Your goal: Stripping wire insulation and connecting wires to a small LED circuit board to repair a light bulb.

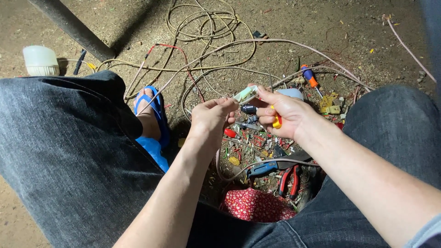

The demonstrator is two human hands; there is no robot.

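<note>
Your left hand (212, 120) and right hand (282, 115) meet above the dirt floor, between your two denim-clad knees. Between them sits a small pale rectangular part (245, 94); your right thumb and forefinger are pinched on its right end, and the fingertips of your left hand are drawn together just beside its left end, though whether they touch it cannot be told. Your right hand also curls its lower fingers around a yellow-handled tool (277, 121), most of which is hidden in the palm.

Taking the pale part as landmark:
- directly below it, a litter of small red, green and yellow scraps (250, 140) on the ground;
- further below, blue-handled pliers (262, 169), with red-handled pliers (289, 180) to their right;
- lowest, a red patterned cloth (257, 205);
- up and to its right, an orange-and-blue screwdriver (310, 79);
- above it, loops of pale cable (206, 32);
- to its left, your foot in a blue sandal (154, 115);
- far left, a white plastic jar (40, 60).
</note>
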